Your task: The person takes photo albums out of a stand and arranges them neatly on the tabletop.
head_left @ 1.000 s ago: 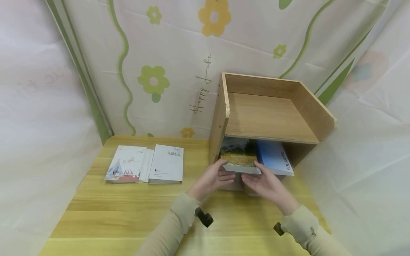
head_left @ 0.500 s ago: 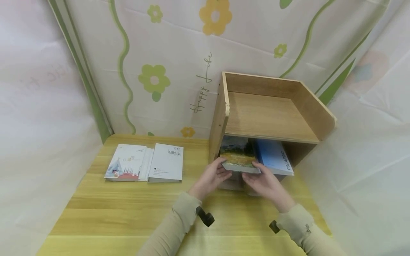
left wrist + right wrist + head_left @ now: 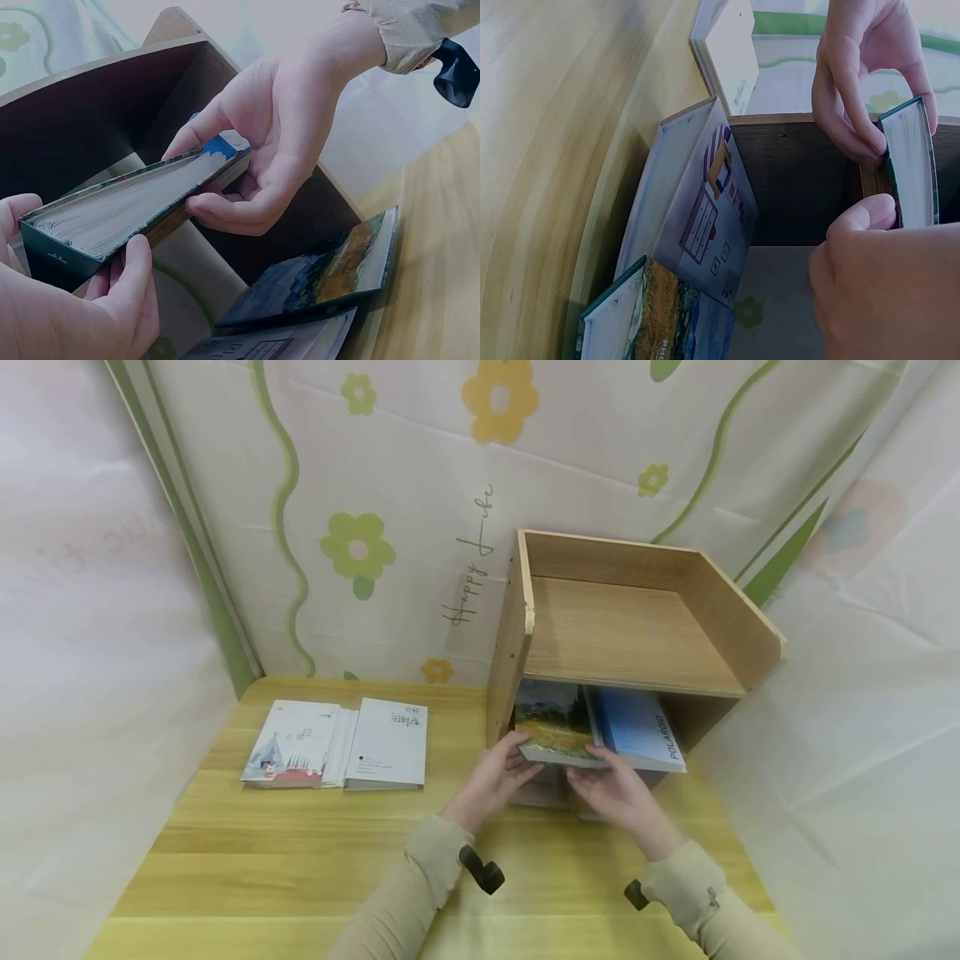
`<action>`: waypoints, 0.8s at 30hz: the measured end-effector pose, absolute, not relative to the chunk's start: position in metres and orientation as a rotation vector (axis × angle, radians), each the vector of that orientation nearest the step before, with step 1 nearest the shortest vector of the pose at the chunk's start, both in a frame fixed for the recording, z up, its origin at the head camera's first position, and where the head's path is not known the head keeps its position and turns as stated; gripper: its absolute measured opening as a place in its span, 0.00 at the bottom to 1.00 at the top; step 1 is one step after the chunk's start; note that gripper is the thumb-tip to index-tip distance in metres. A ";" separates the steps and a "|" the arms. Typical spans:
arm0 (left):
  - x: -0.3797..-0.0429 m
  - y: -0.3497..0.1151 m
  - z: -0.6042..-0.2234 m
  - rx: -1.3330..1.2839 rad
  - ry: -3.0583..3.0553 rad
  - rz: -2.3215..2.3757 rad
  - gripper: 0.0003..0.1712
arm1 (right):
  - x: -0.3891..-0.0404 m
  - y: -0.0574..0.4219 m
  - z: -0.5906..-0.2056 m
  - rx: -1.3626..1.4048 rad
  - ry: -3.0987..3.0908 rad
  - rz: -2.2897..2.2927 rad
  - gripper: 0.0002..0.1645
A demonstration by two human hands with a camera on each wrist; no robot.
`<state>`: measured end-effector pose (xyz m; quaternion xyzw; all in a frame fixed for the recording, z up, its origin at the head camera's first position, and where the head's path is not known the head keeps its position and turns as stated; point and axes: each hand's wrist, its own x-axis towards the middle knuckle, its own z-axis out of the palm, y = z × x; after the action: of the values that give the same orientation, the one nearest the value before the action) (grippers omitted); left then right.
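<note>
A thick photo album (image 3: pixel 555 727) with a painted landscape cover and dark green spine lies partly inside the middle compartment of a wooden shelf (image 3: pixel 622 631). My left hand (image 3: pixel 497 781) pinches its near left corner, thumb above and fingers beneath. At the near right corner my right hand (image 3: pixel 617 793) grips it the same way. The left wrist view shows the page block (image 3: pixel 127 210) between both hands. Right beside it in the head view is a blue album (image 3: pixel 641 727) marked POLAROID, its front edge sticking out.
Below, the lower compartment holds a painted-cover album (image 3: pixel 330 274) and a pale illustrated one (image 3: pixel 709 214). Several white albums lie on the table's left, including one with a tent picture (image 3: pixel 292 743) and one with dark lettering (image 3: pixel 386 747). A flowered curtain (image 3: pixel 405 468) hangs behind.
The painted album's right edge and my right hand have shifted slightly left, and more of the pale edge between it and the blue album shows. My left hand keeps its hold.
</note>
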<state>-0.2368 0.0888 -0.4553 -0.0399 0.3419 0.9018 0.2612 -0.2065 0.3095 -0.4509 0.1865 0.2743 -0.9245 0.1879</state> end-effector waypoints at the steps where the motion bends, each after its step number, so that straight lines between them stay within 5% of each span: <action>1: -0.237 0.089 -0.456 -0.116 0.924 2.445 0.35 | -0.206 0.310 -0.451 0.521 0.774 -2.603 0.26; 16: -0.235 0.091 -0.459 -0.138 0.951 2.481 0.36 | -0.207 0.308 -0.450 0.523 0.755 -2.656 0.35; 24: -0.235 0.092 -0.461 -0.141 0.942 2.498 0.34 | -0.207 0.305 -0.448 0.544 0.785 -2.674 0.26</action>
<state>-0.2349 0.0917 -0.4605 -0.0514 0.3428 0.9089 0.2317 -0.2074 0.3050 -0.4478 0.1895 0.2733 -0.9310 0.1505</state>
